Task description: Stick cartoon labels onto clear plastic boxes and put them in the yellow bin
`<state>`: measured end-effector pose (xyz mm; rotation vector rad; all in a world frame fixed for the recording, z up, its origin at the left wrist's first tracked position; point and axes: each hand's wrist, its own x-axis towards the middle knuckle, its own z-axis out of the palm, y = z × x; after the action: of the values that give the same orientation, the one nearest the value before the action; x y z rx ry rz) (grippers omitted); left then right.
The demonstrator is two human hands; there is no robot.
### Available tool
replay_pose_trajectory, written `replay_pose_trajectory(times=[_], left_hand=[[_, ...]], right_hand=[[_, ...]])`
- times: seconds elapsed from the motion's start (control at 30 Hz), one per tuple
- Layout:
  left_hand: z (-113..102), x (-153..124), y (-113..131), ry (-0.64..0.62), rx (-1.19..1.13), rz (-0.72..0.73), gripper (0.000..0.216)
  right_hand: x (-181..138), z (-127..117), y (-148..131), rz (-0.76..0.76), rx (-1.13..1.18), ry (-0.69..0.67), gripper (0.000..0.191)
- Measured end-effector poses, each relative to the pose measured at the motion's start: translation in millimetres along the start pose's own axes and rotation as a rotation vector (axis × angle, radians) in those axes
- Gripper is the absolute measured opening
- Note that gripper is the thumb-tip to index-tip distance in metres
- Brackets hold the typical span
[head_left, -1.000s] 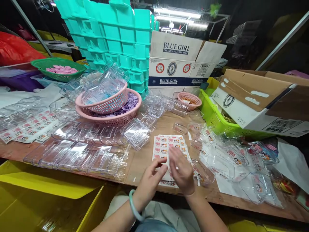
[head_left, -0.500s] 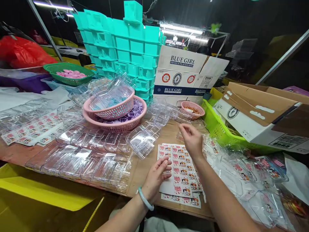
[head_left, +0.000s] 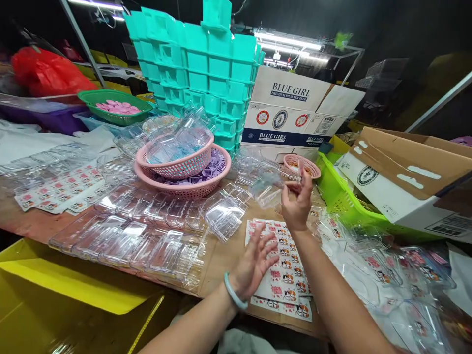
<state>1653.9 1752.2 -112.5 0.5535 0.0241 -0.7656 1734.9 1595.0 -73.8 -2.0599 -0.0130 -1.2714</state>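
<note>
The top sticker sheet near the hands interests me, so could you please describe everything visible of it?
The sheet is white and looks like paper, with rows of pink print and orange, black and white cats. It lies roughly flat, overlapping another printed sheet on the brown worktop. The left hand is over its left side, hiding part; whether they touch is unclear.
</note>
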Motion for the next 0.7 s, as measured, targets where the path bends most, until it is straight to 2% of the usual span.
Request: replay_pose_trajectory(times=[0.07,0.2,0.3,0.37,0.47,0.5,0.57,0.63,0.7], left_hand=[[2,9,2,-0.003,-0.092,-0.028,0.068],[-3,22,-5,0.069,-0.111,-0.055,0.053],[-14,24,-10,0.102,0.010,-0.040,0.048],[-21,22,-11,0.131,0.108,0.032,0.050],[-27,14,-7,0.157,0.274,0.125,0.057],[-28,11,-5,0.137,0.324,0.127,0.061],[-31,3,-3,0.070,0.385,0.129,0.071],[-34,-7,0,0.020,0.405,0.154,0.081],[-37,-16,2,0.034,0.427,0.162,0.089]], right_hand=[[-37,-25,-3,0.032,0.007,0.032,0.064],[-102,-61,-3,0.098,0.043,0.040,0.060],[-125,-80,-7,0.168,0.116,-0.071,0.065],[-125,-88,-12,0.279,0.226,-0.170,0.075],[-106,-93,-17,0.588,0.415,-0.247,0.086],[-97,-92,-18,0.706,0.466,-0.316,0.087],[-81,-87,-18,0.894,0.576,-0.556,0.091],[-71,-79,-15,0.945,0.682,-0.736,0.097],[-68,-71,-8,0.889,0.732,-0.699,0.099]])
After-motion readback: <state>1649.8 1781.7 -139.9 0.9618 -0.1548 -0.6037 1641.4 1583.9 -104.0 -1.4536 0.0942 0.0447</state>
